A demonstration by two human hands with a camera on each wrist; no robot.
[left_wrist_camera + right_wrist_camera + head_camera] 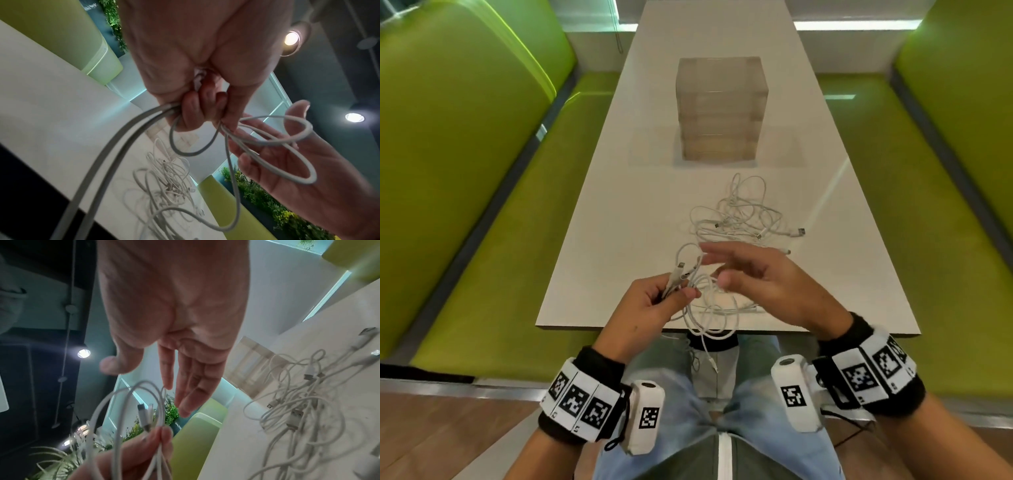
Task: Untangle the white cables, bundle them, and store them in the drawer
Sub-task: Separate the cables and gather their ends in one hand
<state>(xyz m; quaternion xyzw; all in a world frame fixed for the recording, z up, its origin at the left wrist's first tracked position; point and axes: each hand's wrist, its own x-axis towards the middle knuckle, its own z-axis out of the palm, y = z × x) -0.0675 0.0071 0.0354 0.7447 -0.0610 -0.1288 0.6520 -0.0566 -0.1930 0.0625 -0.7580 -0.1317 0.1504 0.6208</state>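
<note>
My left hand [654,301] grips a looped white cable [705,308] above the table's near edge, its plugs sticking out past the fingers [191,112]. Loops of that cable [287,146] hang down and one end dangles below the table edge. My right hand [756,274] hovers just right of the loops with fingers [191,386] straight, holding nothing. A tangled pile of white cables [743,216] lies on the table beyond the hands; the same pile [298,402] shows in the right wrist view. A clear stack of drawers [719,113] stands farther back, all shut.
The long white table [619,222] runs away from me between green benches [493,240] on both sides. A loose USB plug [799,232] marks the right edge of the pile.
</note>
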